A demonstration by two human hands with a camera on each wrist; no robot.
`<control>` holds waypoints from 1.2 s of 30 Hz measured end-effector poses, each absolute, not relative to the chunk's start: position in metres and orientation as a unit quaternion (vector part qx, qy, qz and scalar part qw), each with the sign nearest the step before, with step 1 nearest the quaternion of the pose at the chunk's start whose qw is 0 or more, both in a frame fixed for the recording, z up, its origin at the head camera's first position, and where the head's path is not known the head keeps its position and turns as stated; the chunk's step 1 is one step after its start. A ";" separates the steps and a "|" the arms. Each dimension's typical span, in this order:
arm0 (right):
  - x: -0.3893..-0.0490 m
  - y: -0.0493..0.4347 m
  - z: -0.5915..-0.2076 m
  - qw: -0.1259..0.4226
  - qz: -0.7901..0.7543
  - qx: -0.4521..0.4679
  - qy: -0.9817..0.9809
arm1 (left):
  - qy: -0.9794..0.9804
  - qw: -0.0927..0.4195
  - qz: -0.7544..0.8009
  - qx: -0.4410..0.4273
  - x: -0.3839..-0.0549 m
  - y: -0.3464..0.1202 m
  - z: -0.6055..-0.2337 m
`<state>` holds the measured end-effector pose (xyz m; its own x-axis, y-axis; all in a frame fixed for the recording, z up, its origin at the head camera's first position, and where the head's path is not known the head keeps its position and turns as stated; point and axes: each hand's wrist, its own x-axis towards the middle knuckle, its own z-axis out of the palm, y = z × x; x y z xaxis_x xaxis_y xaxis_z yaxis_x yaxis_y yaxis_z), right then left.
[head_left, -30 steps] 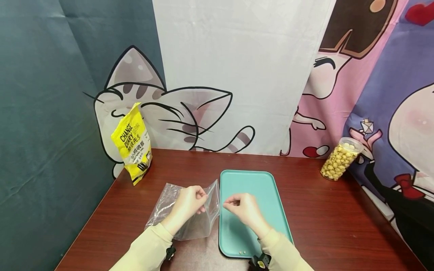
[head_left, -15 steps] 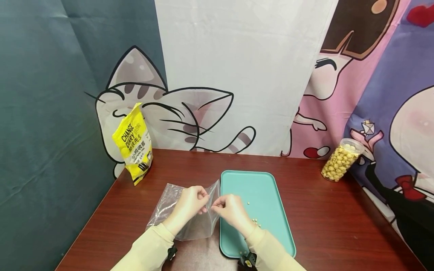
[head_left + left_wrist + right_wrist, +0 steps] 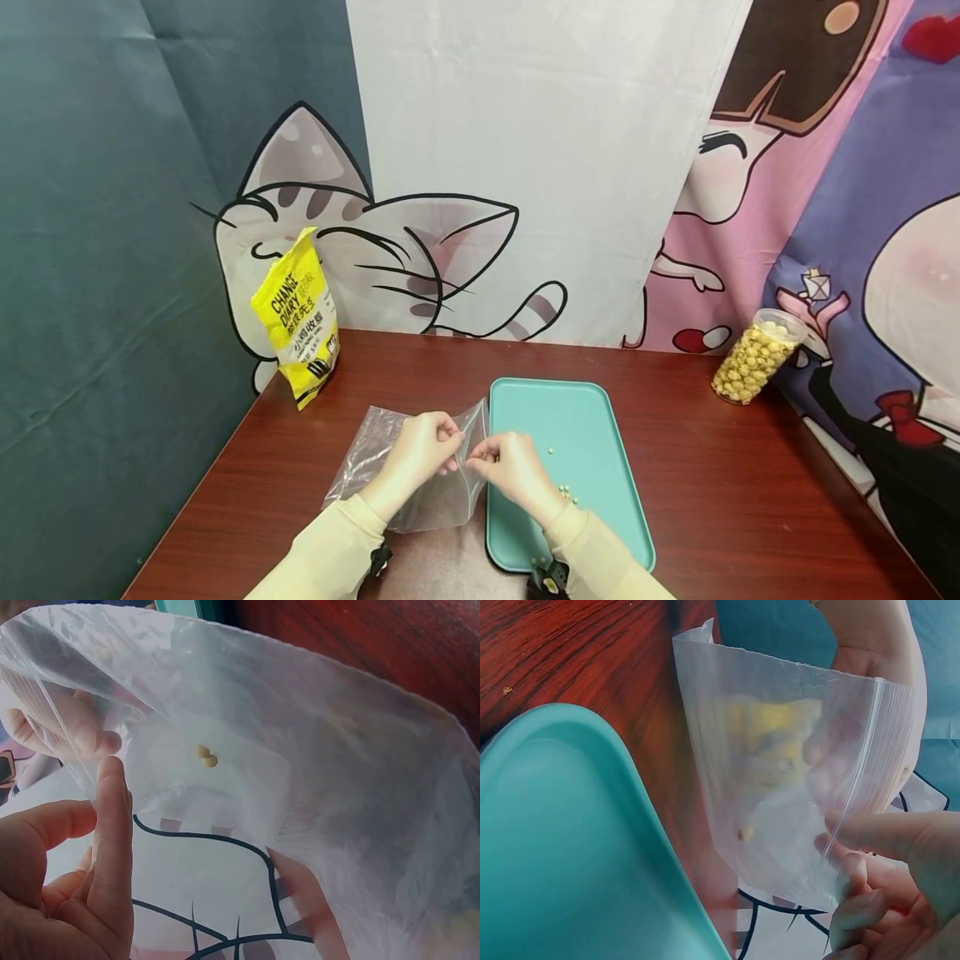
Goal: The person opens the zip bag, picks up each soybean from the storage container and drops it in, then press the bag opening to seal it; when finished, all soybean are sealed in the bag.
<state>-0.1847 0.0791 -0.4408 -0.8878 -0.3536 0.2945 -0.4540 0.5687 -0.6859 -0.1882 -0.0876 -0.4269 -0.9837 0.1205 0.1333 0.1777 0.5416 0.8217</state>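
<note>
A clear zip bag (image 3: pixel 438 500) lies flat towards its left end, its mouth raised at the right. My left hand (image 3: pixel 420 446) grips the bag near the mouth. With thumb and finger, my right hand (image 3: pixel 517 471) pinches the zip edge, plainest in the right wrist view. Two small round yellowish beans (image 3: pixel 206 756) show through the plastic in the left wrist view; one such bean (image 3: pixel 745 834) appears in the right wrist view. Under the right forearm is a turquoise tray (image 3: pixel 555 408) with several small beans (image 3: pixel 564 490) on it.
A yellow snack bag (image 3: pixel 300 325) stands at the back left of the brown table (image 3: pixel 720 500). At the back right, a clear jar of yellowish popcorn-like pieces (image 3: pixel 756 357) leans tilted near the wall. Printed cloths hang behind the table.
From over the tray, my right hand has moved left to the bag's mouth and taken hold of its edge. Beans on the tray have come into sight. My left hand stays on the bag.
</note>
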 end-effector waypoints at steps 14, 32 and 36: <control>-0.176 0.103 -0.439 0.110 0.414 0.211 -0.879 | -0.879 0.037 -0.468 -0.083 -0.188 -0.089 -0.429; -0.176 0.153 -0.465 0.060 0.388 0.174 -0.903 | -0.884 0.042 -0.458 -0.083 -0.188 -0.089 -0.427; -0.174 0.164 -0.469 0.044 0.382 0.154 -0.910 | -0.884 0.038 -0.458 -0.081 -0.187 -0.089 -0.428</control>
